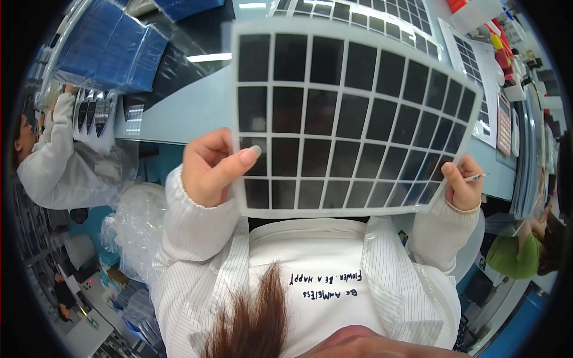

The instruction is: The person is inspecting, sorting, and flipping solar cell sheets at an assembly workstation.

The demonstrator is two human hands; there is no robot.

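A pale sheet (pixel 301 136) with rows of black rectangles is held up in front of me, above the near edge of the table. My left hand (pixel 210 170) grips its left edge, thumb lying on the front and fingers behind. On the opposite side, my right hand (pixel 464 184) pinches the lower right corner with the thumb in front. A thin pen (pixel 476 178) also sticks out from the right hand, its tip pointing outward. Behind the sheet, similar gridded sheets (pixel 412 17) lie on the table, partly hidden by it.
Blue plastic-wrapped stacks (pixel 101 51) fill the table's far left. At the right are a printed paper (pixel 488 98), a pink calculator (pixel 504 128) and a white bin (pixel 476 17). A person in white (pixel 51 161) works at the left; a green sleeve (pixel 518 256) shows at the right.
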